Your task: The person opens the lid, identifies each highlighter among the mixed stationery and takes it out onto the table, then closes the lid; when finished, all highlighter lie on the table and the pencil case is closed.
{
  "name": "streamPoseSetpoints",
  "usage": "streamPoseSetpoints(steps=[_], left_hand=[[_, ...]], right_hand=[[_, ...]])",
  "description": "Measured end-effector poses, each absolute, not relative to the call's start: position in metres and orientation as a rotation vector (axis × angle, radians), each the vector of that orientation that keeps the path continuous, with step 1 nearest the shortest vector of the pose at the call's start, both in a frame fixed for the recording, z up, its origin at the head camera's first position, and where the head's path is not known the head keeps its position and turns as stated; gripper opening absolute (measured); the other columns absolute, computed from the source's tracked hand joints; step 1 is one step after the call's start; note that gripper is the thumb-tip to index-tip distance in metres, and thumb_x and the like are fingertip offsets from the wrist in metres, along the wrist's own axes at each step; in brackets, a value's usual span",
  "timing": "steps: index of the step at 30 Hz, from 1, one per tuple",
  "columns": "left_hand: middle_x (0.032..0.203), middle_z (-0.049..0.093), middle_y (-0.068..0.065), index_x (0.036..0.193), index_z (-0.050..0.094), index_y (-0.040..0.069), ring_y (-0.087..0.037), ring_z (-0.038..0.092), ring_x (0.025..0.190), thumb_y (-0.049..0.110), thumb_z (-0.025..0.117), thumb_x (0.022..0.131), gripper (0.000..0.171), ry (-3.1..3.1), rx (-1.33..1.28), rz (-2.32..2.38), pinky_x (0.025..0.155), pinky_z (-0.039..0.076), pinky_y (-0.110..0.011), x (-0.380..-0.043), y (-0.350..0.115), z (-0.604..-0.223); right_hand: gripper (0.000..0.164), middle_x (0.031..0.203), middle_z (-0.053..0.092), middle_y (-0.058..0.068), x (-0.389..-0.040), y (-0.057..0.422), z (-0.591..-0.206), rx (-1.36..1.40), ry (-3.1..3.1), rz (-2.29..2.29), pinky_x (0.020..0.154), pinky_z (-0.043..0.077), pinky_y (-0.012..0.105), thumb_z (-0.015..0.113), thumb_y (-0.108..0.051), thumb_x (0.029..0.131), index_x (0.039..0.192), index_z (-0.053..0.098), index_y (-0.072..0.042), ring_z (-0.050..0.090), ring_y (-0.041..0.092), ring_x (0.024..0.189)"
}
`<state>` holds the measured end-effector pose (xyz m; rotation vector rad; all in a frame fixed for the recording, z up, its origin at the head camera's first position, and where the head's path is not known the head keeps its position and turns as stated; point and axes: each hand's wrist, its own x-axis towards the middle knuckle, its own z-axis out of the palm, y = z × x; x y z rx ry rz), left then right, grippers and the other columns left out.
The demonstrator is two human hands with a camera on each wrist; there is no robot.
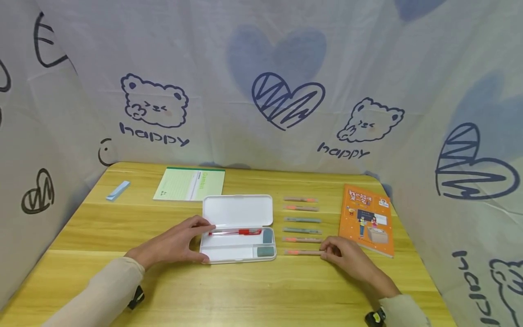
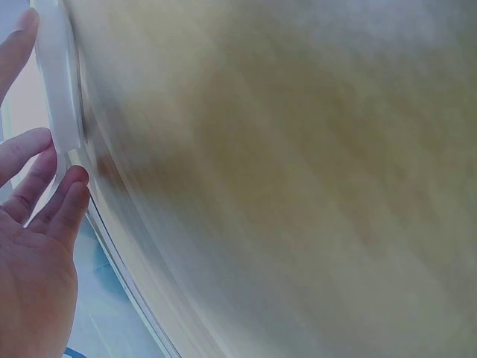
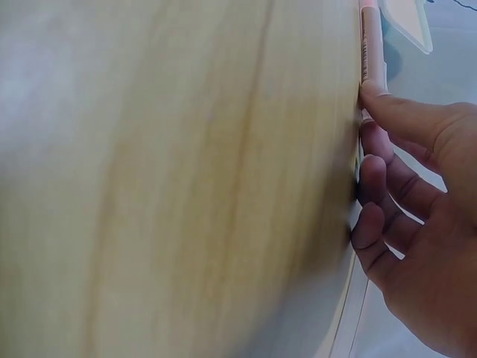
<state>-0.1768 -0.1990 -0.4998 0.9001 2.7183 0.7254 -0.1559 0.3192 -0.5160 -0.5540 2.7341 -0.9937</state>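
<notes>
A white pencil case (image 1: 238, 259) lies with its lid raised on the wooden table. Inside it are a red pen (image 1: 249, 232) and two grey-green blocks that look like erasers (image 1: 265, 251). My left hand (image 1: 175, 243) holds the case's left end, thumb at the front corner and fingers toward the hinge. To the right of the case is a column of several slim pens (image 1: 302, 230), brownish-orange or grey-green. At the right end of the nearest pen (image 1: 300, 252), my right hand (image 1: 347, 258) pinches it between thumb and fingers; the right wrist view shows this pen's barcode (image 3: 365, 56).
An orange book (image 1: 367, 218) lies to the right of the pens. Behind the case, at the left, is a pale green notebook (image 1: 189, 184). Farther left sits a small light-blue bar-shaped item (image 1: 118, 190). A printed white curtain (image 1: 220, 113) surrounds the table's back and sides.
</notes>
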Motion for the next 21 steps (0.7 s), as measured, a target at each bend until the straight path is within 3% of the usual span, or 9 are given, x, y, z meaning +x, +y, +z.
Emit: streamPoseSetpoints(steps=[21], left_hand=[[0.151,0.054,-0.003,0.158,0.059,0.011,-0.021,0.054,0.133,0.064,0.085,0.087,0.092,2.711,0.906,0.725,0.113,0.05,-0.05,-0.178,-0.2,-0.502]], right_hand=[[0.02,0.092,0.067,-0.004,-0.152,0.318,-0.504,-0.441,2.7,-1.067,0.069,0.051,0.026,0.077,-0.028,0.104,0.117,0.075,-0.014,0.058,0.008,0.077]])
